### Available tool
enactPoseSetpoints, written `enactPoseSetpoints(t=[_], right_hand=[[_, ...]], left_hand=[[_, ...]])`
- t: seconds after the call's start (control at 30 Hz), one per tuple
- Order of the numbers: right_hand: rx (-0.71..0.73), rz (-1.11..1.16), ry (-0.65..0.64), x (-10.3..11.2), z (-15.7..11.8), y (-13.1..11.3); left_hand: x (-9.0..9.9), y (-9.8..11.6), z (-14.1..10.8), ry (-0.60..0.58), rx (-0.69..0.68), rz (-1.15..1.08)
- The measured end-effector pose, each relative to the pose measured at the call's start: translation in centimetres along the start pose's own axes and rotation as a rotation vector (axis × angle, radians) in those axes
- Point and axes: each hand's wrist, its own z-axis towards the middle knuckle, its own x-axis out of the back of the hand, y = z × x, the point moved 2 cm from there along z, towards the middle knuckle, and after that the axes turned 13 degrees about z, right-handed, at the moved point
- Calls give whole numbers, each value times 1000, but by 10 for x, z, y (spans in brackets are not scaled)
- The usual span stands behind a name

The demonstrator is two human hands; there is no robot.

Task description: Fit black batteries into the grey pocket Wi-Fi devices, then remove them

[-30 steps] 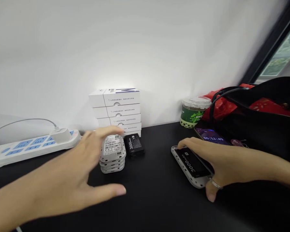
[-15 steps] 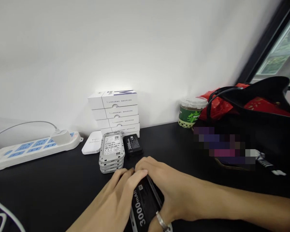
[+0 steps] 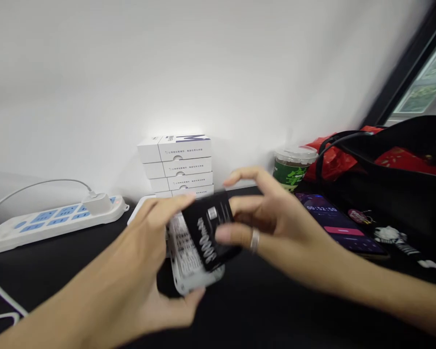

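My left hand (image 3: pixel 148 247) grips a white device casing (image 3: pixel 191 257) with a printed label inside, held up above the black table. In my right hand (image 3: pixel 269 218) is a black battery (image 3: pixel 209 230) marked 3000mAh, pinched between thumb and fingers. The battery is tilted and overlaps the right part of the casing, apparently just out of it. Both are slightly blurred. Behind my hands stands a stack of white boxes (image 3: pixel 185 168). The casings and battery that lay in front of the boxes are mostly hidden.
A power strip (image 3: pixel 58 220) with a white charger (image 3: pixel 96 203) lies at the left. To the right are a lidded drink cup (image 3: pixel 292 169), a phone (image 3: pixel 334 223) showing a timer, a small striped charm (image 3: pixel 390 236) and a black bag (image 3: pixel 403 194) with red plastic.
Both hands have risen from the table with the casing and battery. The battery has come out of the casing into my right hand, and the hands have moved apart.
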Motion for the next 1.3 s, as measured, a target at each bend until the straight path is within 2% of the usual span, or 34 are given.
enactPoseSetpoints(t=[0.03,0.07,0.13,0.23,0.33,0.4,0.47,0.5,0.57,0.63,0.67,0.7,0.77,0.8,0.87,0.93,1.1,1.3], right_hand=[[-12,34,75,7,8,3],[-45,37,141,15,17,9],[-142,-15,234,28,32,27],[-188,-87,271,37,49,61],[-177,-197,278,35,62,87],[-143,-289,282,32,69,95],[-102,-380,280,29,73,95],[-83,-419,276,29,74,94],[-57,-481,263,30,70,91],[-46,-538,245,36,60,87],[-44,-571,235,41,53,85],[-45,-613,227,46,45,83],[-49,-717,218,59,29,81],[-52,-774,215,65,23,81],[-55,-880,206,75,13,81],[-53,-957,174,81,8,83],[-31,-1039,68,83,7,91],[-4,-1049,65,89,8,100]], left_hand=[[2,-11,3,-33,6,69],[4,-22,6,4,16,103],[3,-46,8,-86,98,96],[2,-68,9,-213,129,71],[6,-70,10,-293,122,52],[10,-66,11,-336,141,76],[14,-62,11,-325,137,127],[16,-59,10,-281,119,149],[20,-50,7,-96,24,176],[21,-36,-1,95,-157,199],[19,-28,-6,126,-267,224],[14,-20,-11,102,-377,256],[-1,-8,-21,-69,-509,321],[-8,-6,-24,-166,-502,339],[-21,-7,-29,-315,-395,337],[-28,-12,-32,-366,-275,298],[-36,-23,-36,-338,-166,144],[-44,-32,-39,-215,-164,66]])
